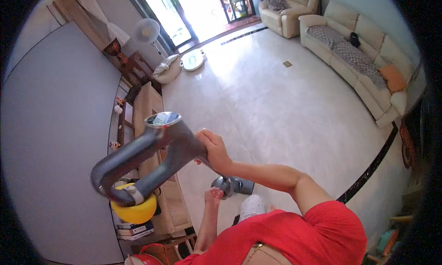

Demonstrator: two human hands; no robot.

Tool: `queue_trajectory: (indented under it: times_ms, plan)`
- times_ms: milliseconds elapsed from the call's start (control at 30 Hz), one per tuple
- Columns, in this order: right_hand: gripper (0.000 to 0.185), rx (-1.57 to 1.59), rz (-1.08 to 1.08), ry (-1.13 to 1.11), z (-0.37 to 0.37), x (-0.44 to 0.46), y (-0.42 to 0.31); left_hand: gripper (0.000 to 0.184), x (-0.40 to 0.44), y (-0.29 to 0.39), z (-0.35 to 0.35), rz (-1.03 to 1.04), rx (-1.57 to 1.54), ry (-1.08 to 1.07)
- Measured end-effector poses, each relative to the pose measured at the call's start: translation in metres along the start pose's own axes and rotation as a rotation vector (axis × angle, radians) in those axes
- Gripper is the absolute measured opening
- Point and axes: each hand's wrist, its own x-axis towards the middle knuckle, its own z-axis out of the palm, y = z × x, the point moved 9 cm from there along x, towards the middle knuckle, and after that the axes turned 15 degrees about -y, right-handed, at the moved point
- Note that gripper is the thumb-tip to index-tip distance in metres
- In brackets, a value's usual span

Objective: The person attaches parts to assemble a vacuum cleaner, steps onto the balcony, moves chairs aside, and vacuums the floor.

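While the neck of the dark grey stick cleaner (173,145) is clamped in the right hand (214,150), the left hand (214,197) is held lower and apart from it, beside a round dark part (222,185); whether this part is gripped or only touched cannot be told. The cleaner is held in the air, its loop handle leaning over the near end of the long wooden cabinet (173,205). By its look, it is judged stiff, rather heavy at the top and a little slippery on the smooth shell, so it should be taken by the loop or the neck, and the shiny round display (164,119) should be spared from knocks. On the cabinet's near end, a yellow round object (138,213) and books (135,231) are seen. By its far end a fan (147,31) is placed, and across the floor from it, a cream sofa (354,53).
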Motion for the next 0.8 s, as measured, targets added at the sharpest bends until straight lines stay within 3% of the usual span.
queue_trajectory:
  times_ms: [33,67,100,167,200,233,300,367,500,533,600,667,733,800]
  plan:
    - [0.023,-0.059,0.023,-0.036,-0.018,0.037,0.002,0.012,0.023,0.011,0.017,0.008,-0.068,0.074]
    - [0.023,0.065,-0.016,-0.086,0.007,0.109,0.009,0.019,0.052,0.116,0.013,0.051,0.035,0.013]
    - [0.023,0.048,0.052,-0.044,-0.040,0.110,0.021,0.019,0.079,0.067,0.006,-0.002,-0.021,0.041]
    - [0.022,0.018,0.011,-0.098,-0.074,0.185,-0.001,0.006,0.155,0.122,0.039,0.124,-0.028,0.037]
    - [0.022,0.046,-0.010,-0.087,-0.098,0.209,0.014,0.005,0.181,0.134,0.035,0.060,0.093,0.101]
    - [0.021,0.046,0.005,-0.066,-0.128,0.247,0.020,0.005,0.226,0.164,0.055,0.062,0.119,0.059]
    - [0.023,0.126,-0.039,0.009,-0.181,0.309,0.002,0.005,0.299,0.171,0.070,-0.056,0.109,0.206]
    - [0.020,0.048,0.002,-0.076,-0.208,0.350,-0.027,0.006,0.347,0.190,0.110,-0.059,0.120,0.169]
    - [0.021,0.174,-0.009,-0.030,-0.323,0.478,-0.070,0.014,0.469,0.246,0.190,-0.038,0.181,0.289]
    - [0.022,0.139,-0.007,-0.012,-0.321,0.519,-0.056,0.014,0.513,0.272,0.168,-0.047,0.149,0.248]
    - [0.022,0.144,0.010,-0.018,-0.367,0.585,-0.061,0.016,0.603,0.284,0.172,-0.068,0.064,-0.037]
    - [0.022,0.058,-0.028,-0.050,-0.418,0.656,-0.075,0.014,0.658,0.299,0.186,-0.027,0.065,0.045]
    - [0.022,0.065,-0.010,-0.041,-0.464,0.728,-0.095,0.010,0.721,0.346,0.279,-0.055,0.169,0.178]
    - [0.021,0.138,0.042,-0.025,-0.495,0.789,-0.104,0.010,0.780,0.379,0.306,-0.066,0.180,0.193]
